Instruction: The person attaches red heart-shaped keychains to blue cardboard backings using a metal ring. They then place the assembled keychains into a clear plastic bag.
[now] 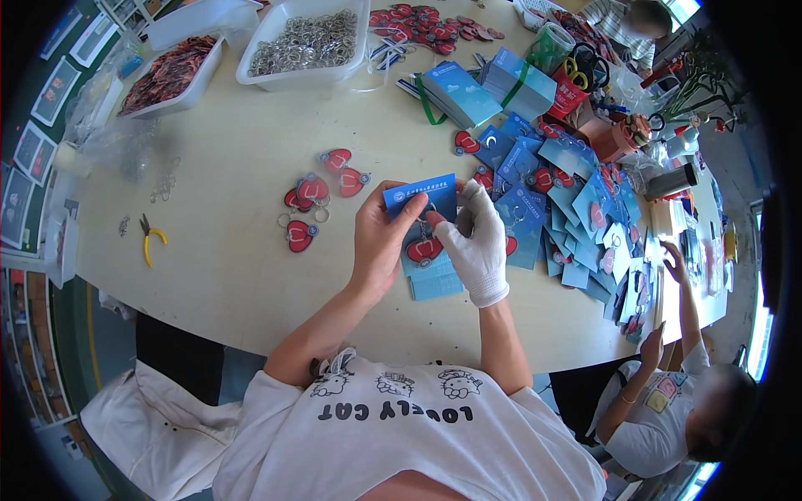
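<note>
— What are the two hands doing right now?

— The left hand (380, 238), bare, is closed on a blue card (423, 199), fingers pinching its upper part near the middle of the table (234, 167). The right hand (476, 242), in a white glove, is closed too, its fingertips pinching at the card's right edge, just above a red heart-shaped keychain (424, 249) that lies against the card.

— So where does the card sit?

— It is held just above the table, right in front of the person, between the two hands. Below it, a small stack of light blue cards (434, 282) lies flat on the table, partly hidden by the hands.

— What lies about them?

— To the left, a loose cluster of red heart keychains (322, 196) with metal rings. Further left, yellow-handled pliers (150, 238) lie alone. To the right, a wide spread of blue cards with hearts attached (568, 209) overlaps toward the table's edge.

— And at the far side?

— A white tray of metal rings (305, 42), and beside it, to the left, a white tray of reddish pieces (167, 75). Two banded bundles of blue cards (493, 88) sit right of the trays, with a pile of red hearts (426, 25) beyond them.

— Anyone else there?

— Another person in a white shirt sits at the right, one hand (672, 257) reaching onto the table among the cards there. Whether that hand holds anything, I cannot tell.
</note>
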